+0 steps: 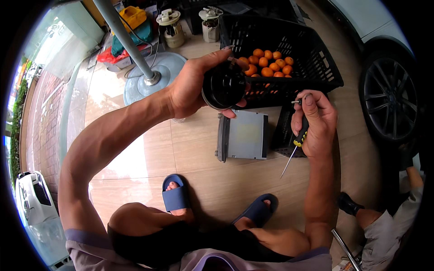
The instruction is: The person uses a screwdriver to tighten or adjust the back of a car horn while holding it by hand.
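My left hand (192, 81) is stretched forward, its fingers curled round a round black plastic part (224, 86) with a stepped, glossy face. The far fingers are partly hidden behind it. To its right, my right hand (322, 119) grips a screwdriver (304, 131) with a black and yellow handle. Its thin shaft slants down to the left, away from the black part. Between the thumb and forefinger of that same hand is a tiny metal-tipped piece (296, 102), perhaps a screw; its kind is unclear.
Beyond my hands stands a black plastic crate (325, 74) with several oranges (267, 71). A grey metal box (246, 135) lies on the tiles below. A pole on a round base (133, 88) rises at left. A car wheel (389, 95) and another person's leg (382, 230) are at right.
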`<action>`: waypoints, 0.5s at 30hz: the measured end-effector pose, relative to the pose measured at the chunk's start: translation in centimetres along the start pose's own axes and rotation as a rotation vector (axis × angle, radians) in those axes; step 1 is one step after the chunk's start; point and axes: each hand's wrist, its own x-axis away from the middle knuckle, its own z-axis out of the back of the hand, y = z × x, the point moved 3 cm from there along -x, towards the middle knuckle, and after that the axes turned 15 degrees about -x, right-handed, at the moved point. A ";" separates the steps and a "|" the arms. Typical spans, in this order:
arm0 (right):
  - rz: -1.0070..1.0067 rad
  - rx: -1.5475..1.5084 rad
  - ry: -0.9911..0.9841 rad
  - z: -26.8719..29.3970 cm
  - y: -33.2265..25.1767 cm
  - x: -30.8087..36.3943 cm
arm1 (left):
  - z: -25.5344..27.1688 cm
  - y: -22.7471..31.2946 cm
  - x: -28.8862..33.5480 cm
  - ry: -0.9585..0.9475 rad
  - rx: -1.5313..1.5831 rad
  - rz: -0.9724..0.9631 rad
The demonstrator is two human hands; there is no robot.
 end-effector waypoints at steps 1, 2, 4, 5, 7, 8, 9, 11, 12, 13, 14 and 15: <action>-0.001 -0.023 0.007 0.1 -0.1 -0.2 | -0.2 0.8 -0.2 0.014 -0.056 -0.014; 0.019 -0.024 0.013 0.1 -0.4 -0.5 | -0.3 1.4 -0.7 0.003 -0.071 -0.025; 0.066 -0.099 0.003 0.2 -1.2 -0.7 | -1.0 2.3 -2.1 -0.025 -0.087 -0.111; 0.099 -0.058 -0.013 0.1 -1.9 -0.5 | -1.6 2.2 -2.8 -0.018 -0.037 -0.128; 0.140 -0.052 -0.020 -0.5 -2.8 -0.5 | -2.1 1.4 -4.2 -0.038 0.096 -0.172; 0.164 -0.049 -0.038 -0.9 -3.1 -0.4 | -2.3 1.0 -4.8 -0.041 0.237 -0.204; 0.187 -0.049 -0.022 -1.0 -3.5 -0.2 | -3.0 0.6 -5.0 -0.055 0.330 -0.241; 0.195 -0.010 0.025 -1.2 -3.7 0.8 | -3.3 -0.7 -5.0 -0.122 0.373 -0.216; 0.205 0.019 0.047 -1.0 -4.0 1.1 | -3.6 -1.0 -5.1 -0.168 0.407 -0.205; 0.213 0.020 0.054 -0.5 -4.0 1.7 | -3.9 -0.9 -5.0 -0.154 0.350 -0.192; 0.215 0.033 0.058 -0.3 -4.2 2.1 | -4.0 -0.9 -5.1 -0.164 0.357 -0.196; 0.245 0.093 0.067 -0.4 -4.2 2.7 | -3.9 -0.8 -5.0 -0.195 0.364 -0.217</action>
